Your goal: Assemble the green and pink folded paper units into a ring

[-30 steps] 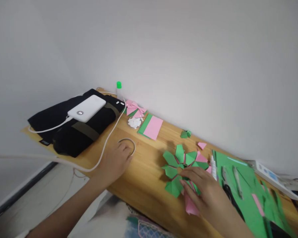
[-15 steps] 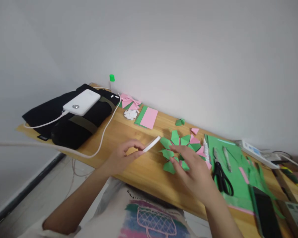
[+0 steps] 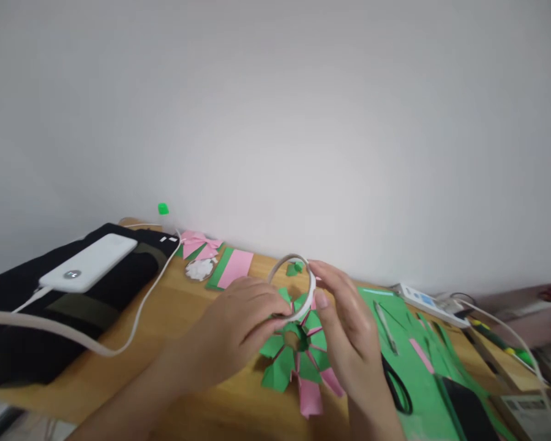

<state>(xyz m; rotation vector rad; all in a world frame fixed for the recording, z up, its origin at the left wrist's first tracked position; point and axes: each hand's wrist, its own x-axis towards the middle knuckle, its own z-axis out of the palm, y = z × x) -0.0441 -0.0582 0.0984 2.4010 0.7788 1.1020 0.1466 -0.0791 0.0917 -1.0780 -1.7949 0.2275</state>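
Observation:
My left hand pinches the lower left of a thin white ring, which looks like a nearly used-up roll of tape. My right hand has its thumb and fingertips closed at the ring's right edge. The ring stands upright, its hollow middle facing me. Beneath it on the wooden table lies a round folded-paper piece with green and pink petals and an open centre; my hands hide parts of it. A small folded green paper piece sits behind the ring.
Left, a white power bank with a cable lies on a black bag. Nearby are paper sheets, pink folded pieces and a dish of white bits. Right, a green mat lies by a phone and power strip.
The white ring has come over the paper piece and turned to show its round opening. My right hand has left the petals and joined it. The camera view has tilted up.

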